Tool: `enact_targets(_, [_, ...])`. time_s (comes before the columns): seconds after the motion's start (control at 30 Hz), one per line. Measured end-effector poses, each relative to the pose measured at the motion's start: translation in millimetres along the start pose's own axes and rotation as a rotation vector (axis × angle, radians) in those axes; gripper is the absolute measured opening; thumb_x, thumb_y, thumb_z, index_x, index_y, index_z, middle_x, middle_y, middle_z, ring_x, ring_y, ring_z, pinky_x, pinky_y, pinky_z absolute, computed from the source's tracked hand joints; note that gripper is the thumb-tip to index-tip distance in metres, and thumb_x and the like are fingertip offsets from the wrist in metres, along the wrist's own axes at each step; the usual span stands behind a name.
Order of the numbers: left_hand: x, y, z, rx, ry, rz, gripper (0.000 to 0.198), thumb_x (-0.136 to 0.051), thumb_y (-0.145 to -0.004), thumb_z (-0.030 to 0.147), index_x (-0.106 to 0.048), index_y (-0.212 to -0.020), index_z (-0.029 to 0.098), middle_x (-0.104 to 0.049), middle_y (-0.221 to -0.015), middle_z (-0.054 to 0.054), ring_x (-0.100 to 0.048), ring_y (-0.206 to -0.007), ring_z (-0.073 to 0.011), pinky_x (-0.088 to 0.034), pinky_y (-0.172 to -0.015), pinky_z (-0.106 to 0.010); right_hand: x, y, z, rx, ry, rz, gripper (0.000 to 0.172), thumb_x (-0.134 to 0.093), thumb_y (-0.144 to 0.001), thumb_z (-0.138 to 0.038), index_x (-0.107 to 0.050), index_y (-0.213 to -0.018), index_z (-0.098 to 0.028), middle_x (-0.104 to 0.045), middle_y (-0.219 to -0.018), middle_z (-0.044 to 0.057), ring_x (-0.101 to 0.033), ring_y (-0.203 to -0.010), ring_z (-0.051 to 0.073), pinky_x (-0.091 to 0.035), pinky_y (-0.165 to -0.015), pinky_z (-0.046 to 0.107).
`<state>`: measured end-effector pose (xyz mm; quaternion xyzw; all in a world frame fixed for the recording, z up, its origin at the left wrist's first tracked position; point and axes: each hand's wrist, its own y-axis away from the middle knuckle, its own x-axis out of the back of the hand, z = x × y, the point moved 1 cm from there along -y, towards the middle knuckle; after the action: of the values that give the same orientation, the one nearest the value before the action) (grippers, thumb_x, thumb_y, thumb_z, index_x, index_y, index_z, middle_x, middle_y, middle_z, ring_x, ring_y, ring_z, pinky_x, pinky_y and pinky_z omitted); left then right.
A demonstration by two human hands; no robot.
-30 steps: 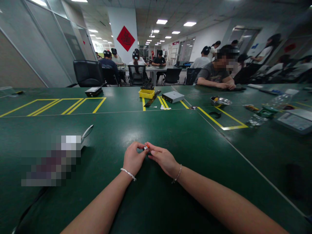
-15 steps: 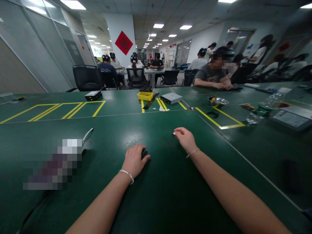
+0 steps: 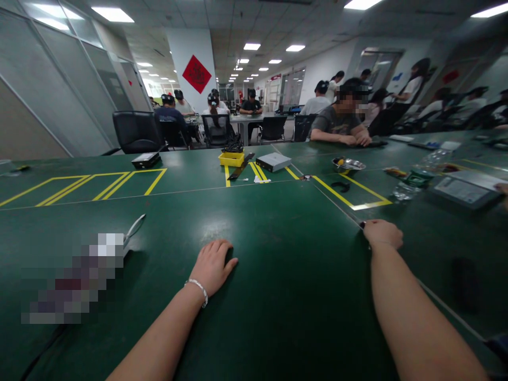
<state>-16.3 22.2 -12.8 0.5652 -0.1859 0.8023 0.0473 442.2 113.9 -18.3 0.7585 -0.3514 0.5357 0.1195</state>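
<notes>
My left hand (image 3: 213, 266) rests palm down on the green table (image 3: 273, 296), its fingers stretched and thumb apart, holding nothing. My right hand (image 3: 383, 234) is out to the right, over the table seam, with its fingers pinched together. A small dark thing (image 3: 362, 225) shows at those fingertips; it is too small to name. Nearest beyond the right hand is a yellow tape outline (image 3: 371, 205) on the table. A black curved piece (image 3: 340, 186) lies inside that outline.
Farther back stand a yellow tray (image 3: 231, 160) with black cables, a silver box (image 3: 273, 161) and a metal bowl (image 3: 353, 166). A plastic bottle (image 3: 415, 180) lies right, near a grey box (image 3: 464, 191) touched by another person's hand (image 3: 503, 188). At left lies a pixelated object (image 3: 75, 286).
My right hand has moved well to the right, its fingers still pinched on the small thing. The left hand stays on the table. Another person's hand has appeared at the right edge.
</notes>
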Motion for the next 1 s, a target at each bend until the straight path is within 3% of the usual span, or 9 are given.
enact_targets(0.07, [-0.1, 0, -1, -0.008, 0.001, 0.0, 0.029, -0.044, -0.079, 0.037, -0.051, -0.1, 0.019, -0.053, -0.106, -0.008, -0.046, -0.101, -0.0236, -0.034, -0.089, -0.04, 2, 5, -4, -0.104, -0.011, -0.014, 0.036, -0.043, -0.072, -0.03, -0.064, -0.095, -0.012, -0.053, -0.097, 0.028, -0.049, -0.091, 0.037, -0.036, -0.062, 0.046])
enact_targets(0.17, [-0.3, -1, -4, 0.001, 0.026, 0.013, 0.028, -0.042, -0.081, 0.039, -0.052, -0.099, 0.02, -0.054, -0.105, -0.007, -0.046, -0.101, -0.0224, -0.034, -0.088, -0.039, 6, 12, -19, -0.02, -0.017, 0.067, 0.045, -0.041, -0.074, -0.032, -0.056, -0.111, -0.01, -0.048, -0.112, 0.025, -0.041, -0.104, 0.037, -0.033, -0.075, 0.049])
enact_targets(0.27, [0.3, -3, -8, 0.034, 0.102, -0.006, 0.027, -0.033, -0.085, 0.035, -0.054, -0.094, 0.022, -0.058, -0.1, -0.004, -0.049, -0.096, -0.019, -0.036, -0.086, -0.036, 6, 25, -51, 0.239, -0.05, 0.146, 0.048, -0.039, -0.077, -0.031, -0.048, -0.118, -0.008, -0.044, -0.121, 0.019, -0.034, -0.114, 0.03, -0.026, -0.091, 0.045])
enact_targets(0.33, [1.2, -4, -10, 0.048, 0.126, -0.015, 0.029, -0.029, -0.086, 0.033, -0.056, -0.089, 0.021, -0.059, -0.099, -0.003, -0.05, -0.095, -0.0184, -0.036, -0.086, -0.036, 3, 45, -80, 0.477, -0.119, 0.112, 0.047, -0.038, -0.079, -0.03, -0.047, -0.119, -0.007, -0.044, -0.123, 0.017, -0.034, -0.116, 0.026, -0.023, -0.096, 0.041])
enact_targets(0.5, [2.4, -5, -8, 0.047, 0.116, -0.022, 0.029, -0.032, -0.085, 0.032, -0.057, -0.075, 0.019, -0.058, -0.102, -0.004, -0.05, -0.097, -0.0195, -0.036, -0.086, -0.037, -11, 137, -151, 1.005, -0.299, -0.313, 0.052, -0.037, -0.081, -0.038, -0.037, -0.129, -0.016, -0.042, -0.129, 0.008, -0.034, -0.119, 0.02, -0.023, -0.1, 0.037])
enact_targets(0.67, [1.3, -3, -5, 0.033, 0.088, 0.002, 0.018, -0.041, -0.081, 0.03, -0.055, -0.077, 0.021, -0.058, -0.101, -0.003, -0.049, -0.098, -0.0197, -0.035, -0.087, -0.037, -22, 212, -172, 1.235, -0.313, -0.593, 0.053, -0.043, -0.076, -0.05, -0.04, -0.126, -0.031, -0.034, -0.135, 0.003, -0.024, -0.125, 0.025, -0.014, -0.1, 0.047])
enact_targets(0.77, [0.4, -2, -4, 0.022, 0.069, 0.011, 0.014, -0.046, -0.078, 0.028, -0.055, -0.087, 0.022, -0.057, -0.102, -0.003, -0.048, -0.1, -0.0206, -0.034, -0.088, -0.038, -22, 202, -169, 1.262, -0.255, -0.578, 0.048, -0.04, -0.078, -0.051, -0.042, -0.123, -0.033, -0.035, -0.134, 0.002, -0.024, -0.125, 0.026, -0.013, -0.099, 0.05])
enact_targets(0.83, [-0.2, -2, -4, 0.027, 0.069, 0.006, 0.016, -0.047, -0.078, 0.029, -0.055, -0.09, 0.023, -0.057, -0.103, -0.003, -0.048, -0.1, -0.0207, -0.034, -0.088, -0.038, -17, 172, -161, 1.189, -0.19, -0.455, 0.047, -0.039, -0.08, -0.045, -0.042, -0.124, -0.029, -0.038, -0.132, 0.004, -0.027, -0.123, 0.025, -0.016, -0.098, 0.048])
enact_targets(1.0, [-1.4, -2, -7, 0.044, 0.089, -0.002, 0.017, -0.046, -0.079, 0.03, -0.055, -0.09, 0.023, -0.056, -0.104, -0.003, -0.047, -0.102, -0.021, -0.034, -0.089, -0.038, 0, 75, -109, 0.718, 0.083, -0.051, 0.042, -0.039, -0.076, -0.019, -0.05, -0.116, -0.01, -0.051, -0.116, 0.016, -0.041, -0.108, 0.026, -0.03, -0.09, 0.042])
